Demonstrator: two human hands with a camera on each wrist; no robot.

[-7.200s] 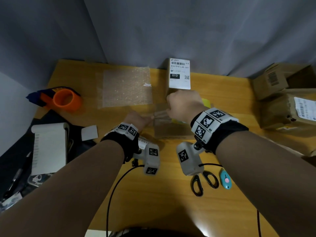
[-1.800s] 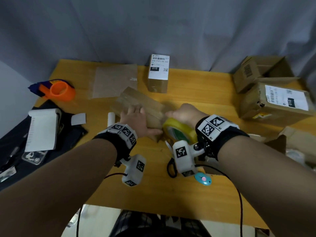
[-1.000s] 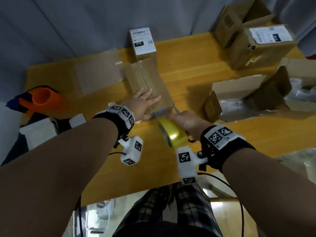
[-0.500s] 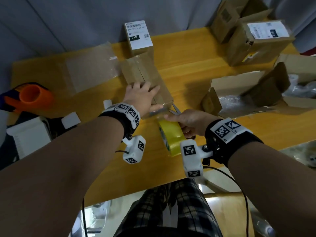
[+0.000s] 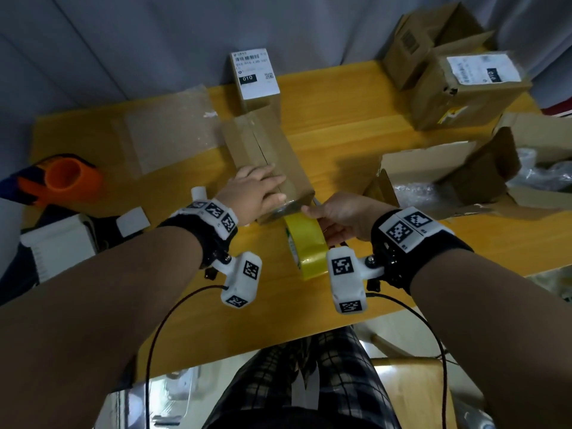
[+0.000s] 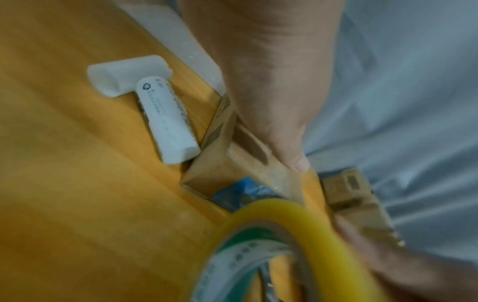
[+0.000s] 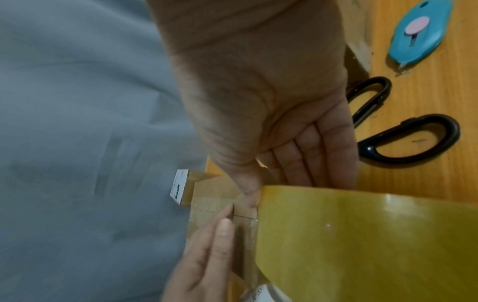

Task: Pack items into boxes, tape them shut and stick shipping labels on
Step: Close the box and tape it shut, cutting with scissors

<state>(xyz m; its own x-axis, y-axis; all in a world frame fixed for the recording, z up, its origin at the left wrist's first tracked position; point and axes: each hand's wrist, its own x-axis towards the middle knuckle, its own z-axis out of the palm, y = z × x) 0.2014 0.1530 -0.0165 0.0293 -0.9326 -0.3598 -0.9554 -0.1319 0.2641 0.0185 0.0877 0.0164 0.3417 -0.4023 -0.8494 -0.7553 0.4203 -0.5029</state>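
A long brown cardboard box (image 5: 269, 144) lies end-on toward me on the yellow table (image 5: 356, 140). My left hand (image 5: 263, 190) lies flat on its near end, fingers straight, thumb (image 6: 289, 147) pressing at the box edge (image 6: 214, 169). My right hand (image 5: 331, 218) grips a yellow tape roll (image 5: 308, 252) just in front of that end, fingers (image 7: 310, 153) inside the core. Clear tape runs from the roll (image 7: 362, 245) onto the box's near end face (image 7: 220, 202). Something blue (image 6: 243, 190) shows in a gap at the box's end.
A labelled small box (image 5: 255, 75) stands behind, bubble wrap (image 5: 173, 131) to its left, an orange tape dispenser (image 5: 62, 178) far left. Open and stacked cartons (image 5: 458, 88) fill the right. Scissors (image 7: 403, 132) and a blue cutter (image 7: 419, 30) lie by my right hand; a rolled label (image 6: 165, 118) lies beside the box.
The box was turned end-on toward me. In the last second my right hand drew the roll slightly back from the near end while my left hand stayed flat on the box.
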